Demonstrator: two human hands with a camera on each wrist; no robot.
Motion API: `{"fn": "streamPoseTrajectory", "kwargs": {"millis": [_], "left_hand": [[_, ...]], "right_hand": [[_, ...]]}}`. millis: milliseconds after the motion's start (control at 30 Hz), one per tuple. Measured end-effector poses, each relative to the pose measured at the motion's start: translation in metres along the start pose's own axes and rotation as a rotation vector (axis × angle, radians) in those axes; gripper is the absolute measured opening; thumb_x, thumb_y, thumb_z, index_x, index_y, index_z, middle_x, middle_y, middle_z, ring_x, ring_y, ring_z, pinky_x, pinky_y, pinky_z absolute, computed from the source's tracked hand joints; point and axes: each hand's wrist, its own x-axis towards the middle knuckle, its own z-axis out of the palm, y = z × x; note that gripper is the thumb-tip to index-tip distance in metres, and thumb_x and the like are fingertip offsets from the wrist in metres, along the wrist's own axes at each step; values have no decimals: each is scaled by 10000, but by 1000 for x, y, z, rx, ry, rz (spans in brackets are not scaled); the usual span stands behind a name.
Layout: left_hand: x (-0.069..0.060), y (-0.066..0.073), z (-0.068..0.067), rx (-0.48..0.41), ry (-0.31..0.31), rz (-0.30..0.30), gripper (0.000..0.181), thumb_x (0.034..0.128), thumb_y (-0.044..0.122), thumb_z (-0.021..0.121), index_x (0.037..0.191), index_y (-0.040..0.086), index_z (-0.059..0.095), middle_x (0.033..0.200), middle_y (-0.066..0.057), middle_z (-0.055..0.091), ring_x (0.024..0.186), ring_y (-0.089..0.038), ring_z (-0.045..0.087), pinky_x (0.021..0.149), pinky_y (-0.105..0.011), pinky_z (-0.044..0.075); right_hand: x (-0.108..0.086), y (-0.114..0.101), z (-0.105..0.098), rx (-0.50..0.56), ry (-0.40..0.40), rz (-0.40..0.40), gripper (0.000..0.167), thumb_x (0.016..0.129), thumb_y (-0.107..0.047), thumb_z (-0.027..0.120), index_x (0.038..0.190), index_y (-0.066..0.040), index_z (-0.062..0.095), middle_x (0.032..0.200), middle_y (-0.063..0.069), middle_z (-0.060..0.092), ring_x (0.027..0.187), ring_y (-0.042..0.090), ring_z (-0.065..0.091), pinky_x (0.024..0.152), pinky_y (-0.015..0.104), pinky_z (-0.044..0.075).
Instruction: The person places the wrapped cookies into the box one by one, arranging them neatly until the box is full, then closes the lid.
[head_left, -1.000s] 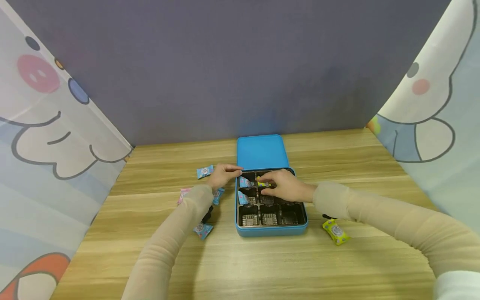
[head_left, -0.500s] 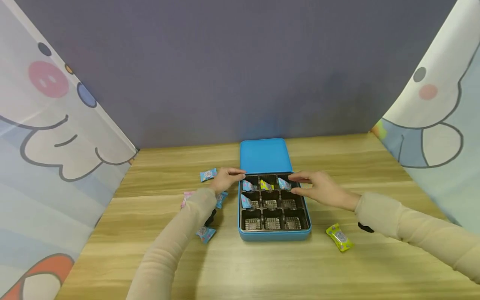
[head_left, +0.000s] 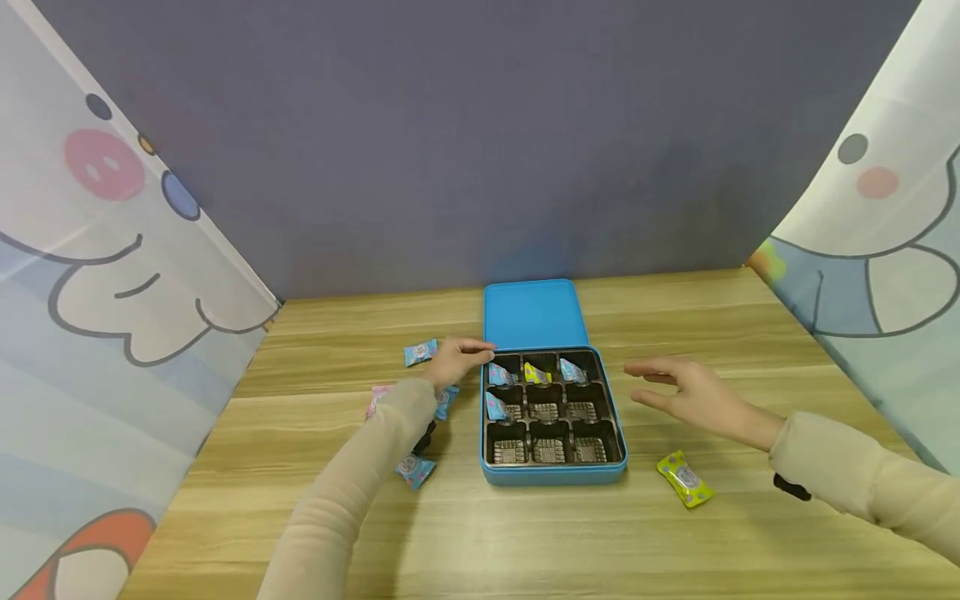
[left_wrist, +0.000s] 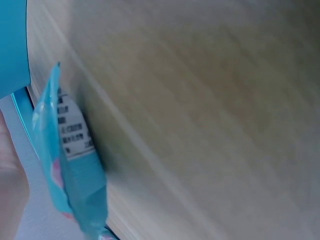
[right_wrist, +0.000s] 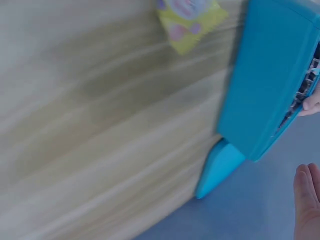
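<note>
A blue box sits with several black compartments inside. Blue wrapped candies lie in its back-left, back-right and middle-left compartments, and a yellow wrapped candy lies back-middle. My left hand touches the box's back-left corner, fingers nearly straight. To the right of the box my right hand hovers above the table, fingers extended and thumb apart, holding nothing. Nearer the front, below that hand, lies another yellow wrapped candy. A blue candy shows close up in the left wrist view.
The blue lid lies behind the box. Left of the box are blue candies and a pink candy, partly hidden by my left arm. A grey wall stands at the table's back, with printed curtains on both sides.
My right hand has pulled back from over the box to its right side, uncovering the back-row candies. The left hand keeps its place at the corner. The head view has shifted slightly.
</note>
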Motion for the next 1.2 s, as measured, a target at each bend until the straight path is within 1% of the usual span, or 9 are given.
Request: {"fn": "streamPoseTrajectory", "kwargs": {"millis": [133,267,333,367,433,567,700,967,1200], "left_hand": [[1,-1,1,-4,2,-2,325,900,129,593,1193,-12,599,1285,-146,544,1188,-297,494,1006,-446,421],[3,-3,3,-6,-5,3,317,898,129,595,1185,-5,607,1278,-149,549,1191,-305,492,1011,-455,414],[4,-5,4,-3,0,5,310,896,129,598,1178,2,614,1266,-147,559,1181,-304,501,1005,-453,419],[4,-5,4,-1,1,3,310,896,130,598,1178,3,615,1264,-150,560,1178,-304,503,1003,-451,422],[4,-5,3,-4,3,2,310,896,130,598,1179,4,615,1266,-147,559,1179,-300,503,1001,-443,426],[3,-4,1,-13,-2,1,324,899,132,594,1193,-3,602,1281,-146,548,1187,-298,498,1003,-436,426],[2,-5,0,-24,-3,0,330,898,136,595,1197,-5,597,1284,-141,546,1191,-297,494,1008,-437,422],[4,-9,1,-9,7,9,330,896,142,600,1193,-3,601,1260,-126,567,1163,-275,520,980,-413,450],[5,-8,0,-7,13,5,326,896,151,601,1190,9,608,1265,-133,562,1170,-283,513,983,-424,445]], "right_hand": [[-12,11,-2,16,17,45,392,815,-200,701,1154,-22,618,1131,129,642,1014,201,621,847,188,507],[-27,18,-5,42,-21,115,431,816,-228,699,1177,-16,596,1155,162,622,1039,278,606,846,258,518],[-35,24,-6,39,-43,144,442,816,-232,698,1187,-18,588,1165,169,615,1041,259,609,840,273,523],[-38,27,-5,35,-45,152,440,813,-228,701,1182,-14,590,1162,169,616,1034,200,618,836,269,525],[-43,33,-4,33,-49,162,447,813,-237,702,1177,-3,590,1160,178,614,1029,186,618,829,272,529],[-51,41,-4,30,-49,174,451,812,-253,703,1169,0,593,1153,168,617,1010,-19,568,825,163,513],[-57,48,-4,41,-63,165,464,802,-254,711,1177,-10,589,1161,162,615,996,-164,466,818,52,451],[-66,60,2,36,-122,147,541,762,-312,738,1205,-43,583,1192,136,607,1017,-115,489,830,146,501],[-75,71,11,4,-115,82,512,742,-295,757,1155,-30,613,1137,130,637,994,-98,516,795,166,519]]}}
